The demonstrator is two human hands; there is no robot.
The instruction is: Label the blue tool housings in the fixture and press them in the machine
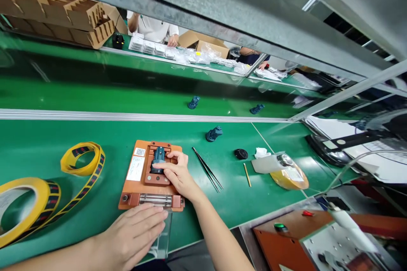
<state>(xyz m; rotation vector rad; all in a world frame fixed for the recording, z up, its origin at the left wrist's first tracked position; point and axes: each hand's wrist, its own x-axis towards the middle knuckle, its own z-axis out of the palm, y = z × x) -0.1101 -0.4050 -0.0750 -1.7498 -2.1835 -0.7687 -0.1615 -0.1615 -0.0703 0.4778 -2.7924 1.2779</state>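
An orange-brown fixture [137, 186] lies on the green bench, with a small dark blue part [158, 159] seated in its recess and a white label on its left side. My right hand [178, 174] rests on the fixture, fingers curled against the blue part. My left hand [133, 233] lies flat, fingers together, over the clear plastic flap [162, 241] at the fixture's near edge.
Yellow tape rolls [47, 190] lie at left. Black tweezers [208, 173], a thin stick [247, 174], a black cap [241, 153], a tipped bottle [286, 169] and a loose blue part [213, 134] lie at right. More blue parts [193, 102] ride the conveyor. Other people work across it.
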